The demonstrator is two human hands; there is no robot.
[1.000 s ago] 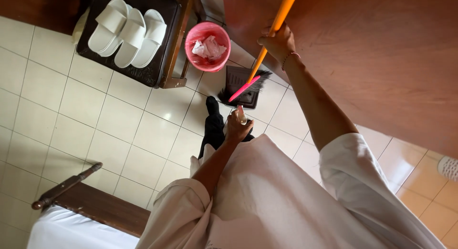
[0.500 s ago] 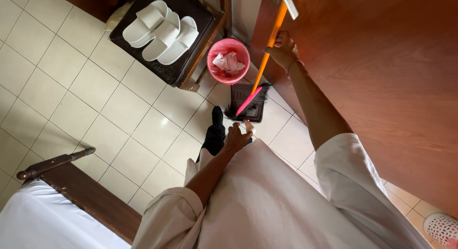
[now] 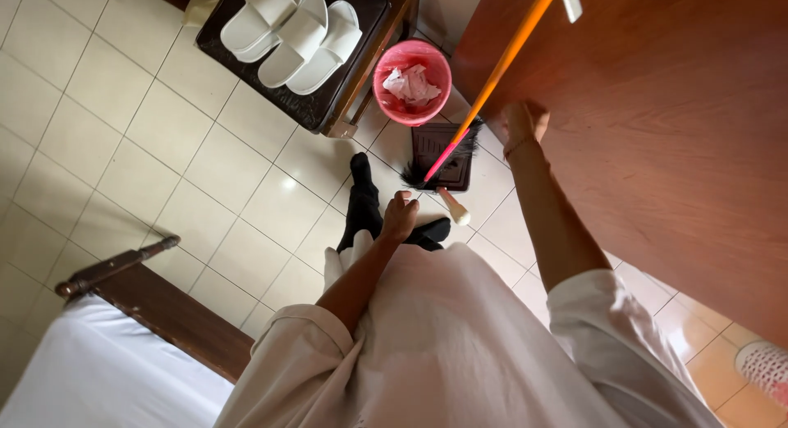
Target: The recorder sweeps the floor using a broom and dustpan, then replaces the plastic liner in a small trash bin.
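My left hand (image 3: 400, 217) hangs low over the tiled floor with its fingers curled and nothing visible in it. The cream handle of a dark dustpan (image 3: 443, 153) lies just to its right, apart from it. A broom (image 3: 492, 87) with an orange and pink stick stands slanted, its black bristles on the dustpan. My right hand (image 3: 524, 120) is against the wooden panel (image 3: 657, 149), just right of the stick with a narrow gap showing. Its fingers are bent; whether they touch the stick is unclear.
A pink bin (image 3: 386, 96) holding crumpled paper stands beyond the dustpan. White slippers (image 3: 295, 34) lie on a dark low rack (image 3: 328, 108). A bed with a white sheet (image 3: 90, 370) and a wooden frame is at lower left. My black-socked feet (image 3: 361, 202) are below.
My right hand has slid down off the broom stick to beside it. My left hand has come away from the dustpan handle. The view has shifted toward the bin and rack.
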